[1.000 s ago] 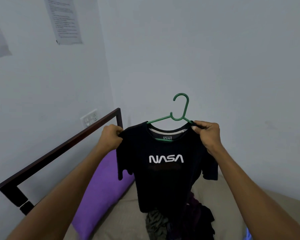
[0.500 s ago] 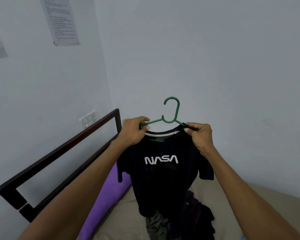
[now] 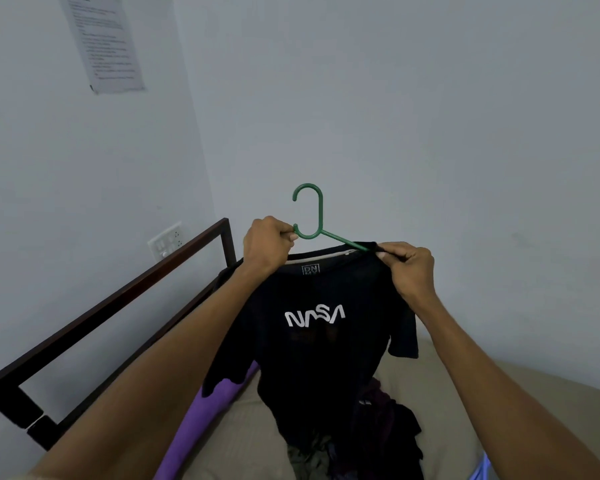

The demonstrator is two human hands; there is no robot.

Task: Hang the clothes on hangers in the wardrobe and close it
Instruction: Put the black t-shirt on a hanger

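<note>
Arms raised fwd | L hand (image 3: 266, 241) fingers curled on green hanger (image 3: 317, 216) neck | R hand (image 3: 408, 265) pinches black tee (image 3: 326, 341) shoulder

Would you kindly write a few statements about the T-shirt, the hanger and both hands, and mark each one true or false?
1. The left hand grips the green plastic hanger at the base of its hook. True.
2. The black T-shirt with white NASA lettering lies flat on the bed. False: it is held up in the air, above the pile of dark clothes.
3. The right hand pinches the shirt's shoulder at the hanger's arm. True.
4. The hanger's hook is caught on a wardrobe rail. False: the hook is free in front of the bare wall, and no wardrobe is in view.
5. The pillow beside the bed frame is red. False: the pillow is purple.
</note>
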